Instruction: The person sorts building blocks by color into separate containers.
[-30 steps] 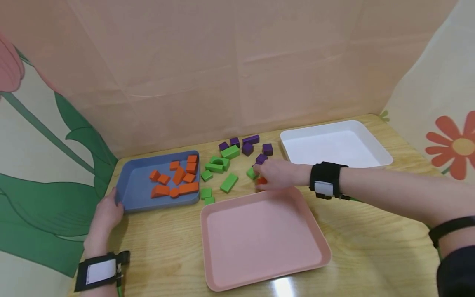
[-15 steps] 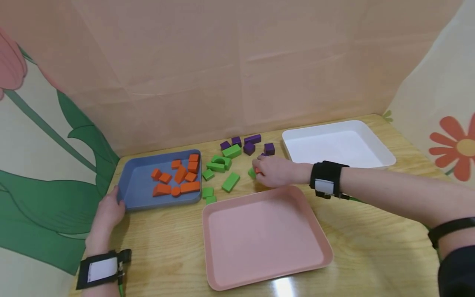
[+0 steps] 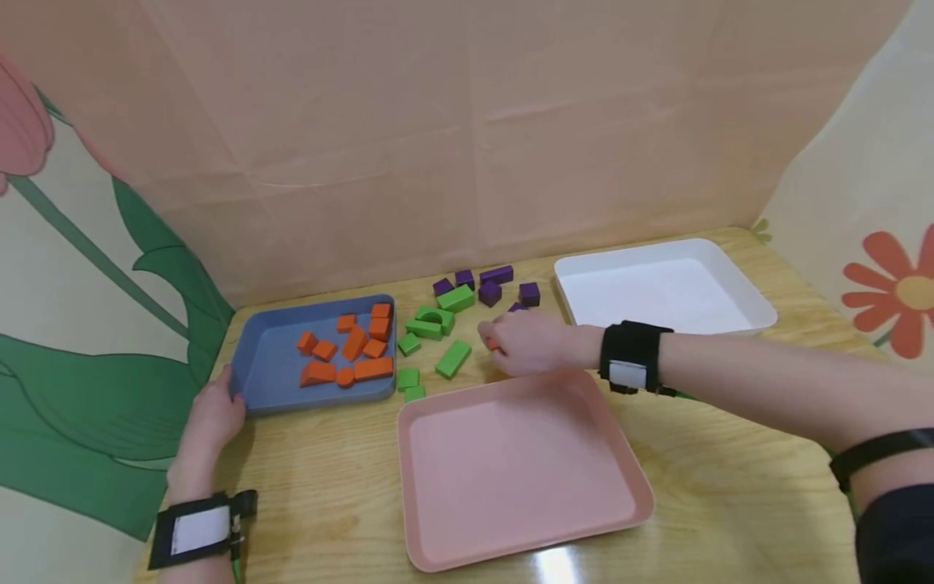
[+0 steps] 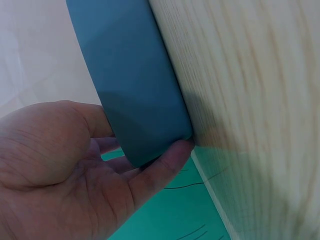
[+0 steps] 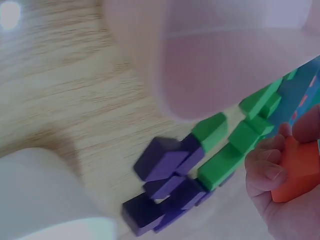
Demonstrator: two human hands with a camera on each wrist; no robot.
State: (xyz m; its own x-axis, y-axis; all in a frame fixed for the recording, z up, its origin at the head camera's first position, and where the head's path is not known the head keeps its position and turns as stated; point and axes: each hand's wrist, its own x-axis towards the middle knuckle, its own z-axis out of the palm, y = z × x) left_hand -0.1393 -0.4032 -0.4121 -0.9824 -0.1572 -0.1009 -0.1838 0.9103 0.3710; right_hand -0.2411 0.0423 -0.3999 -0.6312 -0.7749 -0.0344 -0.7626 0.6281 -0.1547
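Note:
My left hand [image 3: 217, 405] grips the near left corner of the blue tray [image 3: 251, 357]; in the left wrist view its fingers curl round the tray's wall [image 4: 140, 85]. Several orange blocks [image 3: 355, 342] lie inside that tray. Over the table, just behind the pink tray [image 3: 525, 551], my right hand [image 3: 533, 342] holds an orange block [image 5: 299, 167] between thumb and curled fingers. Most of this block is hidden by the hand in the head view. Left of the right hand lie several green blocks [image 3: 454, 359], and behind it several purple blocks [image 3: 490, 293].
A white tray [image 3: 664, 284] stands at the back right, its near edge close to the right forearm. The pink tray sits at the front middle. Wooden table [image 3: 321, 487] shows between the trays. A paper-covered wall [image 3: 467, 138] rises behind.
My right hand has picked up the orange block from among the blocks and shifted a little left with it, covering a green block. The left hand stays at the blue tray.

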